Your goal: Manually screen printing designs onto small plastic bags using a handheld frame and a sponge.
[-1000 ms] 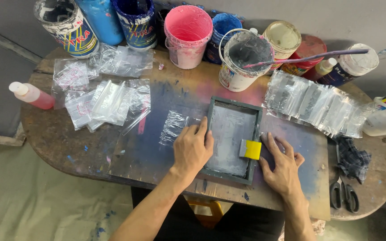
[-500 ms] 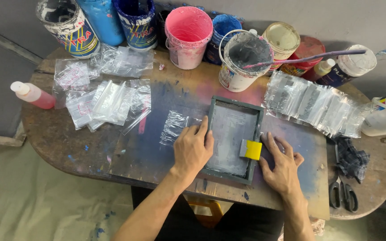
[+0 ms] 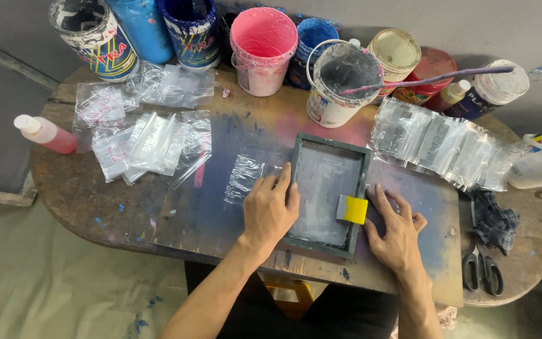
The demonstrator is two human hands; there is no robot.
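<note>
Pressing small print frame (image 3: 327, 191) flat on paint-stained board: left hand (image 3: 270, 210) spread open on frame's left edge, over clear bag (image 3: 246, 177); right hand (image 3: 396, 229) open, flat beside right edge, gripping nothing. Yellow squeegee (image 3: 352, 209) rests on mesh. Printed bags (image 3: 437, 144) lie right, more bags (image 3: 142, 141) left.

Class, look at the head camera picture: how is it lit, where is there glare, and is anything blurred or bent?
Head view: soft, even light, with faint shadows under the left hand and right hand; small glints on the clear bags; the frame and yellow squeegee are sharp; the table edge bows slightly, suggesting a wide lens.
</note>
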